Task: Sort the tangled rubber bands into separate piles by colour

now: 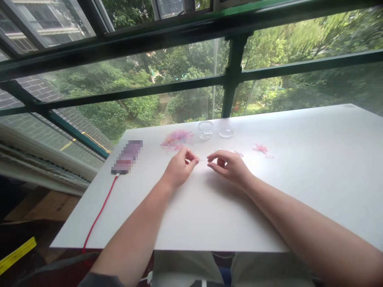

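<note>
The head view showed the left hand (180, 165) pinching a tiny pale piece (201, 160) that jutted toward the right hand (229, 165), whose fingertips stood slightly parted, nothing visible between. A loosened pinch could have lost it on the white surface (194, 225).

Left grip (181, 167) and right grip (229, 165) face each other at the worktop (227, 223); a small item (201, 160) lies between them, at the left grip's fingertips. Behind the left grip, a pile of bands (178, 138); behind the gap between grips, a container (205, 131), with a dish (226, 132) just to its right. Right of the right grip, a band cluster (260, 148), a single band (269, 157) just before it. Well left of the left grip, a device (127, 157), its cable (101, 209) running forward to the worktop's near edge.
</note>
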Action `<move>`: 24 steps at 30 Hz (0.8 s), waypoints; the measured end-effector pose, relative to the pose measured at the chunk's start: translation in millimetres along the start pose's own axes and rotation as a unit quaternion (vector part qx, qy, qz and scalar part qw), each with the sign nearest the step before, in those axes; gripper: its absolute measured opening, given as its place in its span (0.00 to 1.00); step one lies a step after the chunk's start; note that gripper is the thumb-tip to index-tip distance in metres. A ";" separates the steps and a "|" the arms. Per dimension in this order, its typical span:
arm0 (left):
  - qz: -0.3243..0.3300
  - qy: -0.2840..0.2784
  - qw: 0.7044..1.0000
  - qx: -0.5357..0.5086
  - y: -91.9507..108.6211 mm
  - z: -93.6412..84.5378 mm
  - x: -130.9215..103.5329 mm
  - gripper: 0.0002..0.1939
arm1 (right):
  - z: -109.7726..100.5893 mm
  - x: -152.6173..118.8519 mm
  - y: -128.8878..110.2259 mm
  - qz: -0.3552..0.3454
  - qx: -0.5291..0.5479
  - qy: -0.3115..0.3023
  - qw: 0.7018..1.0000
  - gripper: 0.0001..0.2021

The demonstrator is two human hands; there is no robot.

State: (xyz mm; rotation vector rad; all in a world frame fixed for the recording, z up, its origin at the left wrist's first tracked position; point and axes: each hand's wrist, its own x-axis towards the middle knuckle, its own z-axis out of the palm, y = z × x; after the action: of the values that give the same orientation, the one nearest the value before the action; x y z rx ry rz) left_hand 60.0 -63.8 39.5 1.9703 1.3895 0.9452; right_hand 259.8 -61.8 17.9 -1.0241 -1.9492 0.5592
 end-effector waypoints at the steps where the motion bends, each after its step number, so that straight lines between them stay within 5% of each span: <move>1: 0.003 -0.008 1.000 -0.004 2.3 2.2 -0.9 0.06 | 1.1 0.1 -0.8 -0.008 0.003 -0.002 1.000 0.05; 9: 0.008 -0.051 0.999 -0.017 4.7 5.6 -3.0 0.07 | 2.5 -1.0 -6.8 -0.024 -0.004 -0.033 0.999 0.04; 24: 0.019 -0.018 0.997 -0.077 6.1 13.4 -5.2 0.10 | 3.3 -1.9 -2.9 0.075 0.036 -0.039 0.996 0.07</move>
State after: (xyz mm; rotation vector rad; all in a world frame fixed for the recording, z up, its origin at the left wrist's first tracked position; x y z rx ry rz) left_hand 73.0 -71.2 34.8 1.8949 1.2249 0.9980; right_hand 256.3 -65.1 17.2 -1.1248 -1.9146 0.7577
